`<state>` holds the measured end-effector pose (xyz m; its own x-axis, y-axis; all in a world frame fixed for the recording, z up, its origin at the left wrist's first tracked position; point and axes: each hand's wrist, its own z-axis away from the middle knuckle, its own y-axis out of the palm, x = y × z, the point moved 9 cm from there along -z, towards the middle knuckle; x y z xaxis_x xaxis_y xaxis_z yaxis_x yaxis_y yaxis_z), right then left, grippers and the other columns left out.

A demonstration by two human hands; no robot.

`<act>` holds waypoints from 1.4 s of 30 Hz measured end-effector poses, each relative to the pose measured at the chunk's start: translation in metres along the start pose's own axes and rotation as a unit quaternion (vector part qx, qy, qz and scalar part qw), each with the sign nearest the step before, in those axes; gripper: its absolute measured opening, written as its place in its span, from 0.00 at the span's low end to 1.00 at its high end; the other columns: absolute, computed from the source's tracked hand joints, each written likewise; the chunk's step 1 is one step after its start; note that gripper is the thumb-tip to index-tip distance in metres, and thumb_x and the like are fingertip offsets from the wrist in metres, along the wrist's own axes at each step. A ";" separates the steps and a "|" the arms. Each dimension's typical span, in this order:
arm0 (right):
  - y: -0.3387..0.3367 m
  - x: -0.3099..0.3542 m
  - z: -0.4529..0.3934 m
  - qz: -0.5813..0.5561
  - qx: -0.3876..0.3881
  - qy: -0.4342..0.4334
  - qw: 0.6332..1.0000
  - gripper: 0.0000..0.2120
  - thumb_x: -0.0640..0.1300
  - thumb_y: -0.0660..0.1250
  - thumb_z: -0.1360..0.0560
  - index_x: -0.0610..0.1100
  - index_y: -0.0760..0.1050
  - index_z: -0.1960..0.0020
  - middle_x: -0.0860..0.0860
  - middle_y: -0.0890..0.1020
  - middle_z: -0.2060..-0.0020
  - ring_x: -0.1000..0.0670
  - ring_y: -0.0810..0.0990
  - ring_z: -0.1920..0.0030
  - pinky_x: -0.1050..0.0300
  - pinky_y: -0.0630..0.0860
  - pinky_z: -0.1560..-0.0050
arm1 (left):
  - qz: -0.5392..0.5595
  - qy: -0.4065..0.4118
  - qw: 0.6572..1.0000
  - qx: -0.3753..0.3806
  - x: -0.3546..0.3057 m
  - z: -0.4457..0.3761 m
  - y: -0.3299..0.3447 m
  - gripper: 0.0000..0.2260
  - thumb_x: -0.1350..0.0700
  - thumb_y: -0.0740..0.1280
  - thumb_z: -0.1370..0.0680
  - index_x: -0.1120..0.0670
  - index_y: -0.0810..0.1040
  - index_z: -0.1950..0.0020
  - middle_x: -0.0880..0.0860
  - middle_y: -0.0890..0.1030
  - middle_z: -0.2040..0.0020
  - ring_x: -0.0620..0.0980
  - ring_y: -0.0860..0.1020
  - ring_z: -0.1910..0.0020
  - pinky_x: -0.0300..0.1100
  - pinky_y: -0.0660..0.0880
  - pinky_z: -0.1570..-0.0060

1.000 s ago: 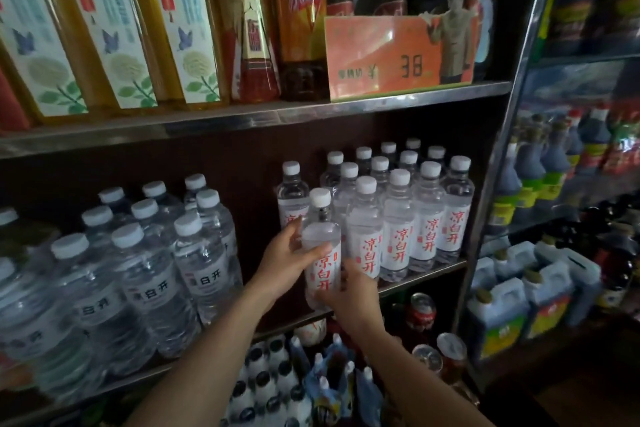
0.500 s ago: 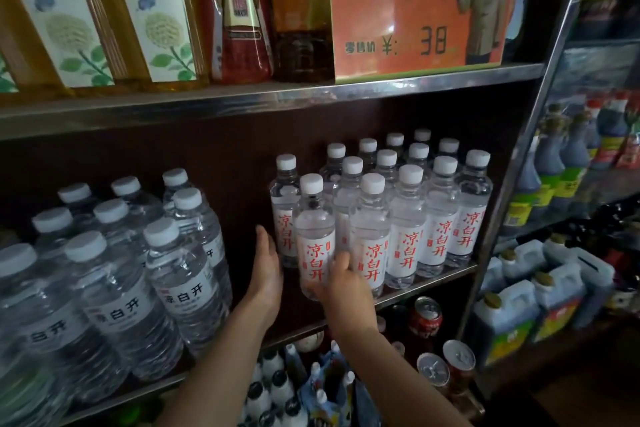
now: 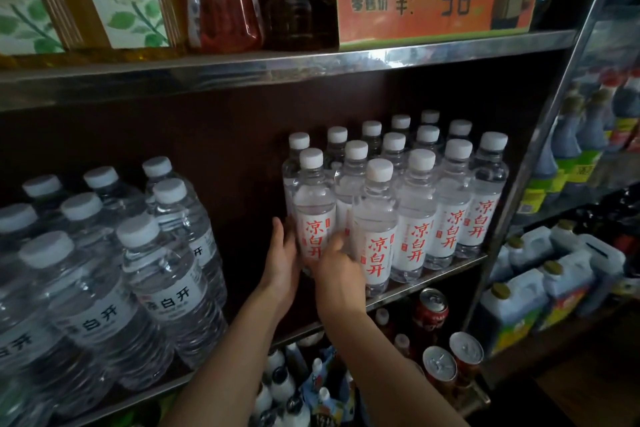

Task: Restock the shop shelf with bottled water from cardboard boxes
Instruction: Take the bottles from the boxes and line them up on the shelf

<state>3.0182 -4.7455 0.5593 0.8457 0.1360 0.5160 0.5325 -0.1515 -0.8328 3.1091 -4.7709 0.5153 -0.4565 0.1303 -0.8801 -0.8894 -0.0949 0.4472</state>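
Both hands, left hand [image 3: 282, 262] and right hand [image 3: 334, 270], are cupping a small water bottle [image 3: 314, 215] standing at the shelf [image 3: 433, 282] front edge

You've only got the one head cam here, sitting close to the shelf [image 3: 346, 62], facing forward and slightly down, with the lower rows beneath it.

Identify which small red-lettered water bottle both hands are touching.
The leftmost front bottle of the red-lettered group: the left hand and right hand press against its lower part; its neighbours stand untouched.
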 end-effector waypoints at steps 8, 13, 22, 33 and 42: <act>0.002 0.004 0.000 0.039 -0.010 0.025 0.999 0.23 0.42 0.56 0.18 0.36 0.52 0.29 0.43 0.81 0.46 0.45 0.82 0.46 0.55 0.77 0.50 | -0.061 0.005 0.998 0.011 -0.003 0.009 0.004 0.29 0.38 0.42 0.20 0.50 0.62 0.25 0.52 0.70 0.29 0.47 0.69 0.32 0.41 0.62 0.33; 0.003 0.001 0.014 -0.082 0.061 0.076 0.992 0.28 0.39 0.59 0.20 0.36 0.47 0.26 0.39 0.76 0.39 0.41 0.76 0.37 0.52 0.72 0.40 | -0.112 0.008 0.994 -0.011 -0.007 0.026 0.008 0.24 0.44 0.45 0.17 0.52 0.64 0.26 0.46 0.71 0.34 0.42 0.68 0.37 0.36 0.62 0.38; -0.044 -0.005 0.065 -0.127 0.117 -0.009 0.985 0.18 0.36 0.63 0.25 0.38 0.69 0.35 0.40 0.78 0.40 0.40 0.75 0.38 0.55 0.71 0.43 | -0.287 0.027 0.950 -0.123 -0.032 0.100 -0.002 0.25 0.49 0.61 0.20 0.55 0.63 0.25 0.53 0.66 0.26 0.50 0.64 0.27 0.50 0.60 0.27; -0.160 -0.092 0.198 0.041 0.112 -0.049 0.992 0.13 0.47 0.66 0.26 0.43 0.77 0.44 0.44 0.81 0.46 0.42 0.79 0.45 0.52 0.78 0.48 | -0.738 0.113 0.664 -0.034 -0.015 0.266 0.095 0.17 0.45 0.60 0.21 0.53 0.77 0.39 0.53 0.81 0.43 0.52 0.78 0.43 0.45 0.74 0.44; -0.209 -0.202 0.342 0.047 0.110 -0.020 0.993 0.12 0.48 0.66 0.26 0.44 0.76 0.44 0.43 0.82 0.49 0.41 0.80 0.47 0.49 0.79 0.49 | -0.700 0.089 0.708 0.032 0.109 0.382 0.170 0.17 0.45 0.61 0.21 0.54 0.75 0.37 0.54 0.80 0.43 0.53 0.77 0.43 0.43 0.73 0.46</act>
<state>2.7239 -4.4063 0.5600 0.8870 0.1703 0.4292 0.4268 0.0524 -0.9028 2.8982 -4.3958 0.5563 0.8785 -0.0744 -0.4719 -0.4693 0.0502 -0.8816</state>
